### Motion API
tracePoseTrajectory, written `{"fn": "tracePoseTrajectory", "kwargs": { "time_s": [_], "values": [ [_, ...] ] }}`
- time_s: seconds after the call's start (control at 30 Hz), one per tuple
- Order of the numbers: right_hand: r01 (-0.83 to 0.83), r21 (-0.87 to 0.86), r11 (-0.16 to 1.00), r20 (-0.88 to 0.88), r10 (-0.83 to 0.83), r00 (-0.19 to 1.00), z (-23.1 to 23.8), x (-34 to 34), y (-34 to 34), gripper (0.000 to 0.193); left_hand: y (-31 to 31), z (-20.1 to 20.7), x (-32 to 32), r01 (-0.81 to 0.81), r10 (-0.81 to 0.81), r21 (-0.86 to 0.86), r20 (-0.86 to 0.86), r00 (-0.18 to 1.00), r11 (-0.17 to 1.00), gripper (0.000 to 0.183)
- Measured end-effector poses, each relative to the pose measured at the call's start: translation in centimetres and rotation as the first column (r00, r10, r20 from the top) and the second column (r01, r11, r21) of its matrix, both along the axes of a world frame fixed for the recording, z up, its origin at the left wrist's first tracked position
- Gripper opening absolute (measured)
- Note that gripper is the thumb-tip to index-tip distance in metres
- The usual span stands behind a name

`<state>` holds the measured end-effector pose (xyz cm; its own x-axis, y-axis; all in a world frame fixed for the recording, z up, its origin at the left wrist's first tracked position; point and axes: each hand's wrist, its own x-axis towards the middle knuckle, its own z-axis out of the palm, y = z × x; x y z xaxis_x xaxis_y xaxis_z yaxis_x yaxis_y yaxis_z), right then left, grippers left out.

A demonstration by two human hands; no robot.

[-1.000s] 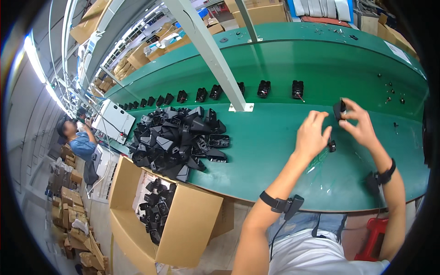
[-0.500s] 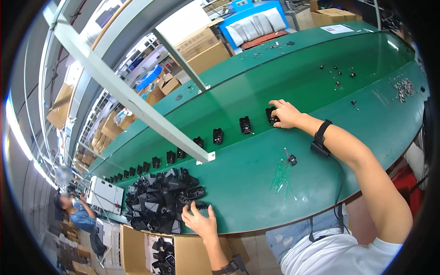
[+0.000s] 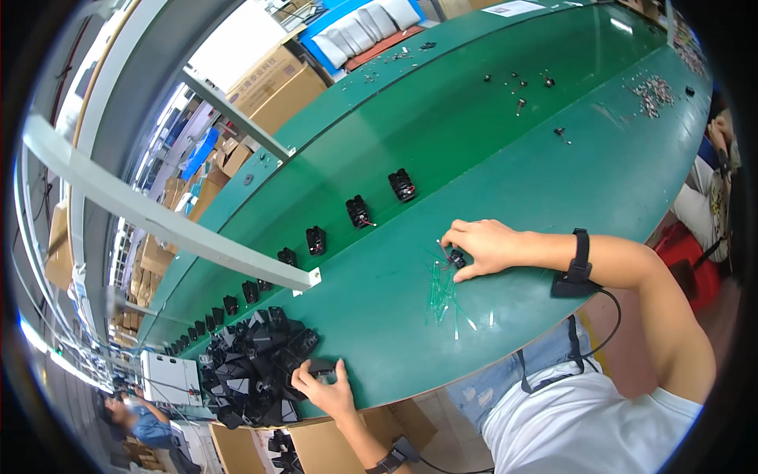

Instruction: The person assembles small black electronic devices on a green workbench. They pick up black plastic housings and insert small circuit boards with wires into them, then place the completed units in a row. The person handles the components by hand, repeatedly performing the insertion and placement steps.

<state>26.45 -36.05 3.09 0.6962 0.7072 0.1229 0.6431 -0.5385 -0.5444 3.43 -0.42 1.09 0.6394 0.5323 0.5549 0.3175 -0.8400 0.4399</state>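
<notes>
At far left, a co-worker [image 3: 151, 426] in blue is near a white cabinet [image 3: 170, 379]. Next, a heap [image 3: 257, 359] of black housings covers that end of the green table [image 3: 387, 316], and an open carton [image 3: 316, 446] stands below the table's edge. A row [image 3: 316, 239] of similar black pieces, set apart from one another, slants up to the right along the green strip [image 3: 474, 142], passing behind a pale post [image 3: 189, 237].

At the heap's right edge, the left hand [image 3: 330, 395] is partly closed, thumb and fingers on opposite sides of a dark housing [image 3: 322, 366]. Well to the right, thin green strands [image 3: 444, 296] lie scattered on the table. Just above them is a small black part [image 3: 456, 258], between the thumb and curved fingers of the half-open right hand [image 3: 491, 248]; whether it is gripped cannot be told. Farther right are a few loose bits [image 3: 549, 82], a pile of tiny pieces [image 3: 654, 95] and a red stool [image 3: 688, 265].
</notes>
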Motion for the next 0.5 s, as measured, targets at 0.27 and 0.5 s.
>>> {"fn": "tracePoseTrajectory", "kwargs": {
  "time_s": [0.27,0.5],
  "values": [
    [0.063,0.372,0.926,-0.37,0.086,0.925,0.0,0.4,-1.2,0.02,-5.0,0.4,2.7,0.301,-0.291,-0.15,0.084,0.953,0.942,0.037],
    [0.265,0.512,0.817,-0.671,0.188,0.717,-0.9,0.6,-4.6,0.01,-13.0,4.2,11.4,0.66,-0.663,-0.216,0.067,0.745,0.72,0.027]
  ]
}}
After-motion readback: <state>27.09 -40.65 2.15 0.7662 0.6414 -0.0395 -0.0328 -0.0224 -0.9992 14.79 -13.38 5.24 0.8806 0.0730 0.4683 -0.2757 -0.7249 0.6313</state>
